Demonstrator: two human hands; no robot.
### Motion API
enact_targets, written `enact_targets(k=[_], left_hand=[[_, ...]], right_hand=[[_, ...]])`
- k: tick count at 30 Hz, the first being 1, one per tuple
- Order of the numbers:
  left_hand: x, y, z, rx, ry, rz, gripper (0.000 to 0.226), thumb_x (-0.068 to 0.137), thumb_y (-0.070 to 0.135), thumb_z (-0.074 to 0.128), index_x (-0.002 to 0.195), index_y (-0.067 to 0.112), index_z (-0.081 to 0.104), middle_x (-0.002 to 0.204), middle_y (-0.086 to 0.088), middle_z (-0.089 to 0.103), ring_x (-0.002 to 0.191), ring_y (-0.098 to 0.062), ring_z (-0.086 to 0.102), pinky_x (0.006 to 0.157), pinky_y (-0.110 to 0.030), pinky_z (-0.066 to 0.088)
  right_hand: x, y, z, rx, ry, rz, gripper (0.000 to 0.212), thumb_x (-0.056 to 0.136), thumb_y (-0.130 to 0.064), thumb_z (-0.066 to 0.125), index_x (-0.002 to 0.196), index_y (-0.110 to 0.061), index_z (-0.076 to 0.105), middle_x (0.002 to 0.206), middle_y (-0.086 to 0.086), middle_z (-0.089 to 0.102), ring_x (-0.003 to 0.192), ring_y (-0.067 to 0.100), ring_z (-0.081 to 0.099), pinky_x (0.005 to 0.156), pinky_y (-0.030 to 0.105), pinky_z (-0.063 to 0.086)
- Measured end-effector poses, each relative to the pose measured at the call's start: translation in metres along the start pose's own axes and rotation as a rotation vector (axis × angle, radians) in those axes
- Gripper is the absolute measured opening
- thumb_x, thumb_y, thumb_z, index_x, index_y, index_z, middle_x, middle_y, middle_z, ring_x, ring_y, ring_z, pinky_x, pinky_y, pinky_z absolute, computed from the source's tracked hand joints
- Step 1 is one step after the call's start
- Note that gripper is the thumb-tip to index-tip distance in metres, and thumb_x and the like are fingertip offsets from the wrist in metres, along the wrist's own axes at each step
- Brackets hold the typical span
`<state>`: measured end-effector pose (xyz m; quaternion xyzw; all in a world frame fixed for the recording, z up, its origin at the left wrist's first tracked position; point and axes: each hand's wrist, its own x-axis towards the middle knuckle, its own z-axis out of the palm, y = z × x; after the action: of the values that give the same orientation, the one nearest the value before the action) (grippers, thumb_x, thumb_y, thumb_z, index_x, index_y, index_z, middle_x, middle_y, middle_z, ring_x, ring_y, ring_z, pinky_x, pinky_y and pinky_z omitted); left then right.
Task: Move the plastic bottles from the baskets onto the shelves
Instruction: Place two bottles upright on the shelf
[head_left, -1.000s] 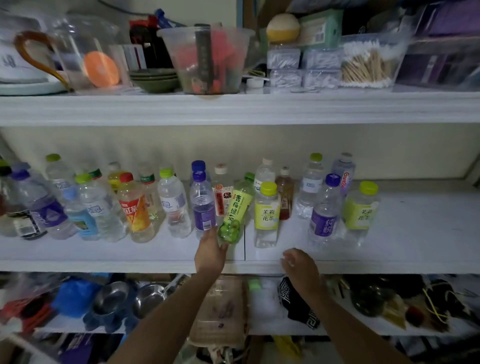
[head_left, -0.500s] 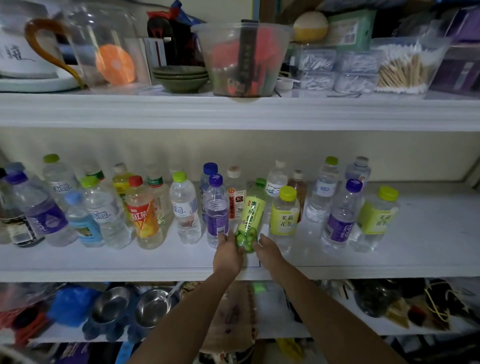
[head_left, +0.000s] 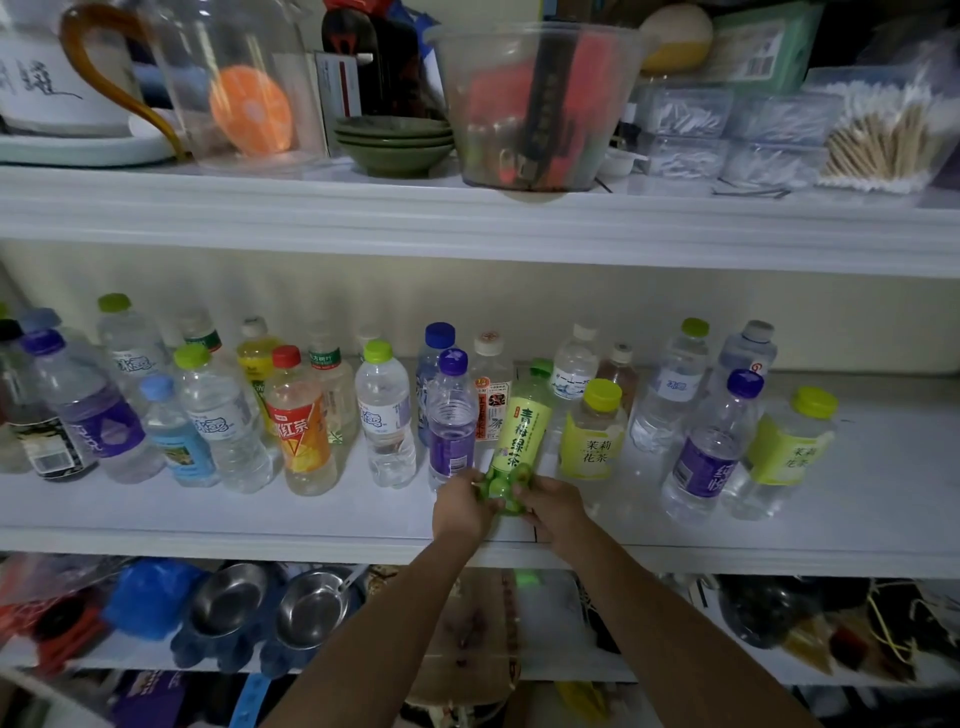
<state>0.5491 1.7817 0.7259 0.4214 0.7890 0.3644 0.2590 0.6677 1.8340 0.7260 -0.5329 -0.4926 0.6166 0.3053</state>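
A green tea bottle with a yellow-green label stands tilted near the front of the middle shelf. My left hand grips its base from the left. From the right, my right hand holds the same base. Several plastic bottles stand in rows across this shelf, among them a purple-label bottle just left and a yellow-cap jasmine tea bottle just right. No basket is in view.
The upper shelf carries a clear tub, green bowls, a jar and boxes of cotton swabs. Below are metal bowls and clutter. The middle shelf's right end holds no bottles.
My right hand rose from the shelf's front edge and closed on the green tea bottle's base beside my left hand. The bottle stayed in nearly the same spot.
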Motion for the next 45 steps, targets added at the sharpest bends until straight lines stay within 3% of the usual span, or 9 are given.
enact_targets(k=[3, 7, 12, 18, 24, 27, 30, 38, 45], left_hand=[[-0.003, -0.006, 0.001, 0.012, 0.014, 0.034, 0.030, 0.077, 0.015, 0.076, 0.101, 0.010, 0.059, 0.101, -0.008, 0.070, 0.093, -0.027, 0.065, 0.082, -0.033, 0.051], [-0.009, -0.011, 0.000, 0.060, 0.035, 0.081, 0.032, 0.080, 0.023, 0.075, 0.103, 0.013, 0.056, 0.103, -0.004, 0.069, 0.094, -0.025, 0.064, 0.080, -0.035, 0.051], [-0.017, -0.023, -0.004, 0.117, 0.055, 0.155, 0.032, 0.081, 0.025, 0.072, 0.108, 0.017, 0.057, 0.109, -0.002, 0.068, 0.098, -0.024, 0.062, 0.077, -0.034, 0.050], [-0.019, -0.048, -0.025, 0.209, 0.056, 0.215, 0.044, 0.089, 0.032, 0.063, 0.131, 0.022, 0.055, 0.131, 0.001, 0.059, 0.118, -0.019, 0.055, 0.092, -0.029, 0.046], [-0.029, -0.075, -0.060, 0.410, 0.127, 0.206, 0.054, 0.097, 0.047, 0.044, 0.145, 0.022, 0.039, 0.144, -0.002, 0.048, 0.130, -0.019, 0.045, 0.106, -0.033, 0.037], [-0.036, -0.094, -0.079, 0.667, 0.036, 0.174, 0.095, 0.079, 0.078, -0.008, 0.154, 0.023, 0.009, 0.161, -0.001, 0.012, 0.148, -0.020, 0.008, 0.119, -0.038, 0.010], [-0.043, -0.108, -0.092, 0.846, -0.023, 0.170, 0.125, 0.044, 0.080, -0.043, 0.152, 0.025, -0.011, 0.160, 0.000, -0.015, 0.147, -0.021, -0.016, 0.118, -0.041, -0.007], [-0.089, -0.102, -0.104, 0.914, 0.020, 0.070, 0.133, 0.035, 0.076, -0.049, 0.152, 0.027, -0.011, 0.159, -0.002, -0.019, 0.139, -0.021, -0.029, 0.115, -0.045, -0.014], [-0.184, -0.107, -0.107, 0.885, 0.139, -0.097, 0.129, 0.039, 0.082, -0.039, 0.152, 0.029, -0.008, 0.158, 0.000, -0.020, 0.137, -0.019, -0.030, 0.112, -0.042, -0.020]], right_hand=[[-0.002, 0.001, -0.002, 0.008, -0.022, -0.045, 0.032, 0.085, 0.011, 0.061, 0.116, 0.006, 0.061, 0.095, 0.010, 0.065, 0.063, 0.008, 0.064, 0.055, 0.013, 0.051], [-0.002, 0.005, -0.003, -0.019, -0.022, -0.137, 0.028, 0.081, 0.010, 0.065, 0.107, 0.002, 0.066, 0.101, 0.018, 0.069, 0.082, 0.020, 0.065, 0.081, 0.033, 0.055], [-0.006, 0.016, -0.002, -0.028, -0.047, -0.255, 0.043, 0.072, 0.016, 0.068, 0.113, 0.002, 0.063, 0.089, 0.000, 0.070, 0.075, 0.003, 0.068, 0.068, 0.020, 0.054], [-0.004, 0.021, 0.006, -0.070, -0.005, -0.320, 0.062, 0.041, -0.027, 0.070, 0.101, -0.020, 0.061, 0.100, -0.001, 0.067, 0.098, 0.013, 0.062, 0.083, 0.024, 0.048], [-0.001, 0.017, 0.010, -0.116, 0.006, -0.313, 0.059, 0.055, -0.010, 0.070, 0.112, -0.010, 0.057, 0.109, 0.010, 0.064, 0.107, 0.027, 0.060, 0.090, 0.034, 0.047], [0.000, 0.018, 0.012, -0.183, 0.022, -0.315, 0.053, 0.071, 0.008, 0.071, 0.120, -0.006, 0.056, 0.111, 0.008, 0.062, 0.112, 0.030, 0.058, 0.093, 0.035, 0.046], [-0.004, 0.023, 0.013, -0.298, 0.047, -0.343, 0.054, 0.077, 0.002, 0.071, 0.127, -0.006, 0.054, 0.122, 0.008, 0.061, 0.118, 0.027, 0.056, 0.097, 0.032, 0.044], [-0.029, 0.025, -0.007, -0.798, -0.057, -0.384, 0.089, 0.080, -0.043, 0.073, 0.148, -0.009, 0.027, 0.151, 0.011, 0.034, 0.139, 0.025, 0.032, 0.111, 0.033, 0.026], [-0.074, 0.039, -0.005, -1.179, -0.192, -0.604, 0.090, 0.085, -0.061, 0.055, 0.152, -0.015, 0.016, 0.158, 0.006, 0.020, 0.146, 0.020, 0.015, 0.118, 0.043, 0.007]])
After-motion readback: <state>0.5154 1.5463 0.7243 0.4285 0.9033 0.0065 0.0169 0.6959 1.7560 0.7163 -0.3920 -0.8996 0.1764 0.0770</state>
